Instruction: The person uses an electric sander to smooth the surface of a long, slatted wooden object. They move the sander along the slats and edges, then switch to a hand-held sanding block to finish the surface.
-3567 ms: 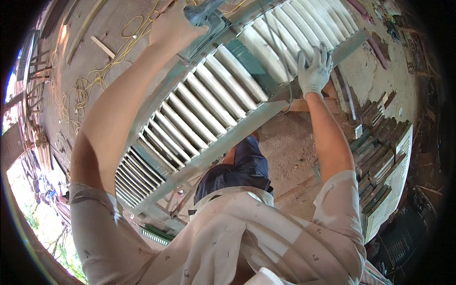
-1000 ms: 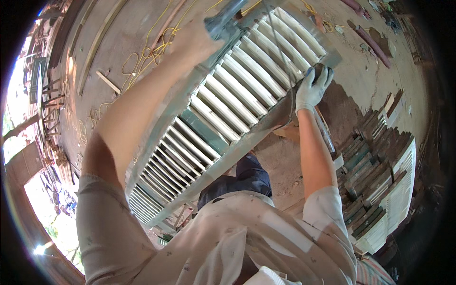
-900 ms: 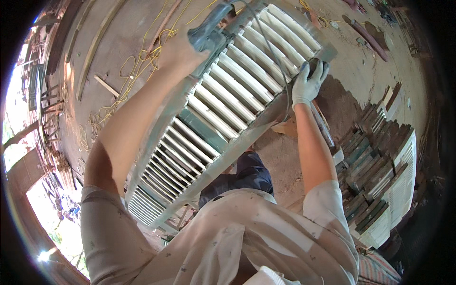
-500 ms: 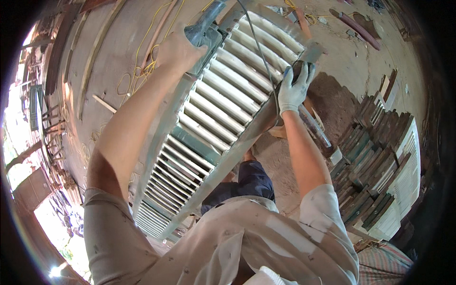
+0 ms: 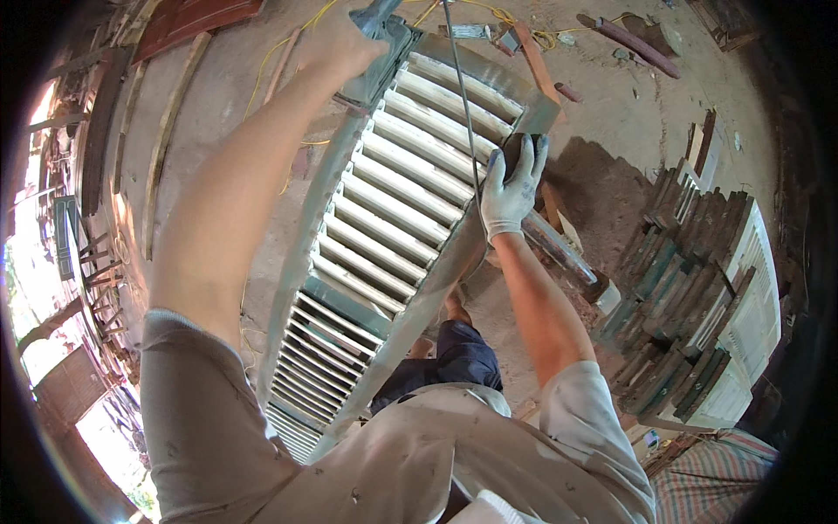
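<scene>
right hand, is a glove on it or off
On: a whitish glove covers the right hand down to the wrist, where the bare forearm begins.

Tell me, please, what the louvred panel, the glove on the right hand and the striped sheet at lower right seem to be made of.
Louvred panel: probably painted wood, as its matte surface is patchy white and grey-green, looking worn. Glove: apparently knitted fabric, matte off-white, soft-looking, stained bluish in places. Striped sheet: matte, loosely folded; cloth or woven plastic, I cannot tell.

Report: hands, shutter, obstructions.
Left hand gripping power tool, upper left of louvered shutter. Gloved right hand at shutter's right edge, grip unclear. Dark cord crossing over shutter.
</scene>
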`<act>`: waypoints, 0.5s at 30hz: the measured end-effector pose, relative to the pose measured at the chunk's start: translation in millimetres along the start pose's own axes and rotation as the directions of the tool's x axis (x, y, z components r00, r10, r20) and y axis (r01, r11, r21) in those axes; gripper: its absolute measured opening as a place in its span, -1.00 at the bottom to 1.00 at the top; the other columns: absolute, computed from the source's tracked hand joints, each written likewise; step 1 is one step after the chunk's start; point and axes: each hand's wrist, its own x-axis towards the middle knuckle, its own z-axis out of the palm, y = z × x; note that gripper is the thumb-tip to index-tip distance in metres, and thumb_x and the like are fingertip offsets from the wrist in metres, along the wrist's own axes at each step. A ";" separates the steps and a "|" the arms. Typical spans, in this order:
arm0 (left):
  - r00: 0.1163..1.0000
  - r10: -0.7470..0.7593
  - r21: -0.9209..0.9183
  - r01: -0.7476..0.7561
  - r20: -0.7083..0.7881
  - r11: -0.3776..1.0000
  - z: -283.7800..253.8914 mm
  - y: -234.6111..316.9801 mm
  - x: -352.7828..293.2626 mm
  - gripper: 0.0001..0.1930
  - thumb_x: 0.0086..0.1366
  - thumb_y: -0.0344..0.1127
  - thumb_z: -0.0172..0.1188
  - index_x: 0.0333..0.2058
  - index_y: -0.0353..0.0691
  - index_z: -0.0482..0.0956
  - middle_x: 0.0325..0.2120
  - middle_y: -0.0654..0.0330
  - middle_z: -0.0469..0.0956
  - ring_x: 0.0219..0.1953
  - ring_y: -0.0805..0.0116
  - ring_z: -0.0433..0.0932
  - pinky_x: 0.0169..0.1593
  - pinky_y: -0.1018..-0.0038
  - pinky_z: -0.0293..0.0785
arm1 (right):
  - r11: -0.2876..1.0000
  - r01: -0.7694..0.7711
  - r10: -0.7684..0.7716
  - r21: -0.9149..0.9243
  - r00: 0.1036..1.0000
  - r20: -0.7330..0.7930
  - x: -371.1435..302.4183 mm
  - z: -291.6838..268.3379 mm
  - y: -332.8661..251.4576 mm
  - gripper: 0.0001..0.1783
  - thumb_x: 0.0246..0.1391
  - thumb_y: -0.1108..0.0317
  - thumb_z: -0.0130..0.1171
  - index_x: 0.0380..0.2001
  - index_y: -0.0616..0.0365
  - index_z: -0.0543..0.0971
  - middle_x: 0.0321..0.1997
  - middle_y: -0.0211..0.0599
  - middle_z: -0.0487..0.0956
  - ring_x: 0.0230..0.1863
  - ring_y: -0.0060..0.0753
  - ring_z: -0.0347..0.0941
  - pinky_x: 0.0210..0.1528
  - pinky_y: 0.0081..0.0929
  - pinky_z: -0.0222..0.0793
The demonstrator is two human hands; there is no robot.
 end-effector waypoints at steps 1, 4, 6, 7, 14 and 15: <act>1.000 0.018 -0.026 -0.017 0.022 1.000 -0.3 1.8 8.0 -0.25 0.06 0.08 0.56 0.10 -0.35 0.62 -0.24 -0.12 0.78 -0.15 -0.08 0.79 0.00 0.06 0.70 | 1.000 -0.006 0.006 -0.001 1.000 0.011 -0.2 0.1 -0.5 -0.28 0.37 0.03 0.22 0.45 0.18 0.39 0.69 0.15 0.17 0.62 0.31 0.18 0.50 0.07 0.34; 0.998 0.020 0.027 -0.021 0.052 0.999 -3.6 22.6 15.5 -0.34 0.06 0.08 0.57 -0.06 -0.40 0.72 -0.31 -0.14 0.78 -0.19 -0.06 0.80 -0.01 0.08 0.69 | 1.000 -0.013 0.014 -0.018 0.999 0.032 0.9 -2.1 1.4 -0.25 0.37 -0.02 0.21 0.47 0.17 0.37 0.70 0.15 0.14 0.61 0.34 0.18 0.47 0.10 0.37; 0.999 0.045 0.074 -0.047 0.030 0.996 -5.9 28.8 15.9 -0.34 0.06 0.08 0.58 -0.06 -0.41 0.72 -0.26 -0.16 0.78 -0.15 -0.08 0.79 0.02 0.09 0.69 | 0.999 -0.001 0.002 -0.036 1.000 0.023 1.4 -2.0 2.6 -0.24 0.37 -0.03 0.20 0.47 0.17 0.37 0.69 0.18 0.13 0.60 0.35 0.19 0.47 0.11 0.38; 0.997 0.076 0.082 -0.076 0.004 0.994 -6.2 26.8 16.9 -0.31 0.06 0.08 0.58 -0.03 -0.42 0.71 -0.22 -0.17 0.77 -0.12 -0.09 0.79 0.04 0.09 0.69 | 0.999 0.007 -0.006 -0.041 1.000 0.022 1.1 -1.7 1.7 -0.24 0.37 -0.03 0.20 0.47 0.17 0.37 0.69 0.19 0.13 0.60 0.36 0.20 0.46 0.11 0.38; 0.999 0.023 0.044 -0.021 -0.034 0.999 -6.5 -9.3 -18.1 -0.07 0.06 0.10 0.58 0.28 -0.43 0.51 0.02 -0.22 0.73 0.08 -0.14 0.74 0.18 0.07 0.64 | 0.994 0.059 -0.057 -0.088 0.998 0.030 1.8 -1.0 0.3 -0.21 0.37 -0.04 0.17 0.49 0.20 0.35 0.65 0.28 0.16 0.58 0.40 0.22 0.45 0.16 0.38; 1.000 -0.025 0.077 0.026 -0.018 0.997 -11.6 -14.3 -30.1 -0.05 0.06 0.11 0.58 0.30 -0.42 0.48 0.03 -0.24 0.72 0.09 -0.14 0.74 0.19 0.07 0.64 | 0.992 0.068 -0.065 -0.102 0.997 0.033 1.3 -0.7 -0.5 -0.21 0.38 -0.05 0.16 0.49 0.22 0.34 0.65 0.30 0.16 0.58 0.40 0.22 0.47 0.16 0.36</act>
